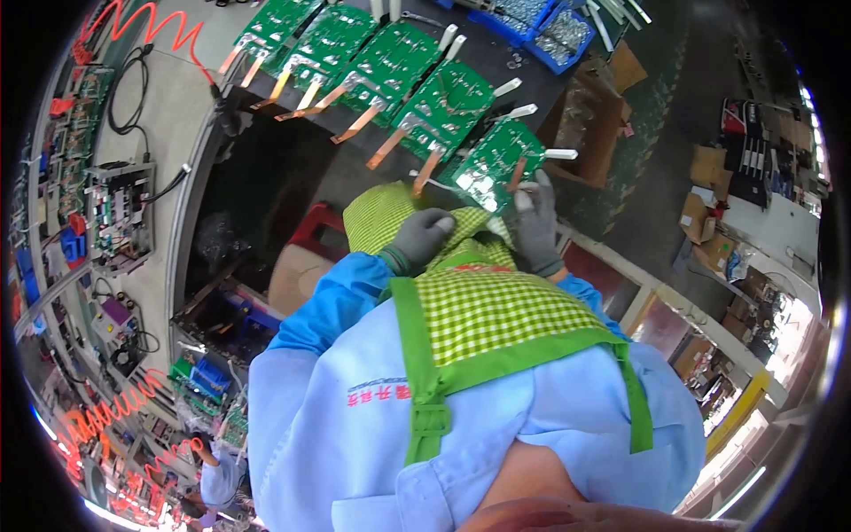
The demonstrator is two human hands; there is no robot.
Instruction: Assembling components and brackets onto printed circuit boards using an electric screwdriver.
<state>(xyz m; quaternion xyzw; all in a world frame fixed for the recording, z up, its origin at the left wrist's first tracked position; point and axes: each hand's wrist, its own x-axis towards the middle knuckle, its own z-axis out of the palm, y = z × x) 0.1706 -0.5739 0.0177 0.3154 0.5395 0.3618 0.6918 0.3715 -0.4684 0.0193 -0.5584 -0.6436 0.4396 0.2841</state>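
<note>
I wear grey gloves and a green-and-white checked apron (505, 306). My left hand (421, 239) is closed over a bunched fold of the apron at my waist. To its right, my right hand (538, 230) has its fingers up and apart beside the nearest green circuit board (498, 164); whether a fingertip touches the board, I cannot tell. That board lies at the bench's near edge, with copper-coloured strips and white tabs at its sides. Several similar boards, such as this one (446, 105), lie in a slanting row beyond it.
Blue bins (563, 37) of small metal parts stand at the far right of the dark bench. A cardboard box (589, 124) sits right of the boards. A red stool (317, 229) is left of my apron. A coiled orange hose (182, 35) hangs at the far left.
</note>
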